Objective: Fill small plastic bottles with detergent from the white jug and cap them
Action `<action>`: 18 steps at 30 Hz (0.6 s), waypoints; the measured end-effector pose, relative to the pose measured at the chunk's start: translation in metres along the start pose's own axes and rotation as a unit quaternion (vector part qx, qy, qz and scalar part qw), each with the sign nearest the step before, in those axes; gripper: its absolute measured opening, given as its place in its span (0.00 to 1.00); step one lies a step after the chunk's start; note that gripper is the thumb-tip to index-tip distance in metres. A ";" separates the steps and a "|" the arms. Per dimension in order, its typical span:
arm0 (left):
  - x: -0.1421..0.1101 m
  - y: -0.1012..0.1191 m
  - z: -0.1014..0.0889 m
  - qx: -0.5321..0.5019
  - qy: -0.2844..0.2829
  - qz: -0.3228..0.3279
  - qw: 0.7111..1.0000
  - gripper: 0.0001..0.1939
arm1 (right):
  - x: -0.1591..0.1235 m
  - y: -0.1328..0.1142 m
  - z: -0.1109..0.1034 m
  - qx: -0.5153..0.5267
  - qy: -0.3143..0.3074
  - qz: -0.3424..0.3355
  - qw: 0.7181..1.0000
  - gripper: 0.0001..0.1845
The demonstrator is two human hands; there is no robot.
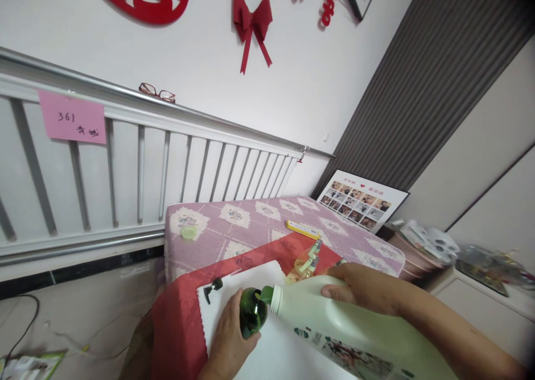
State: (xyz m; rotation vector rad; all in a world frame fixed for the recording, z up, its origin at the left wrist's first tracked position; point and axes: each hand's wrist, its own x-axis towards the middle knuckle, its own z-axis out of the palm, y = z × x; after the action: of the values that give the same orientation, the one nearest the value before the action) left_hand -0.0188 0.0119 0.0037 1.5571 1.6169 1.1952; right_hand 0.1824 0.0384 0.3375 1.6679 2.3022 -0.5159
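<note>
My left hand (232, 335) is wrapped round a dark green bottle (252, 311) above a white sheet (271, 352). My right hand (346, 284) grips a large pale green jug (355, 318), tilted so that its mouth points left. The jug's green spout (266, 295) meets the top of the dark bottle; whether liquid is flowing I cannot make out. A black pump head (213, 290) lies on the sheet, left of the bottle. Beyond the jug stands a clear bottle with a pale green trigger top (311, 256), partly hidden.
A red cloth (179, 307) lies under the sheet on the purple patterned table cover (217, 229). On the cover are a pale green cap (188, 233) and a yellow-and-white box (302, 229). A white radiator (175, 162) runs behind; a photo board (359, 201) leans at the back right.
</note>
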 end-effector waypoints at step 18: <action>0.000 -0.003 0.003 -0.011 0.007 0.004 1.000 0.47 | 0.003 -0.001 -0.001 0.004 -0.006 -0.008 1.000 0.27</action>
State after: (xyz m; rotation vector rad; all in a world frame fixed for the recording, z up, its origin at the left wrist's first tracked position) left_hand -0.0173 0.0125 0.0002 1.5460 1.6038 1.2261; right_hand 0.1801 0.0411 0.3369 1.6468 2.3092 -0.5374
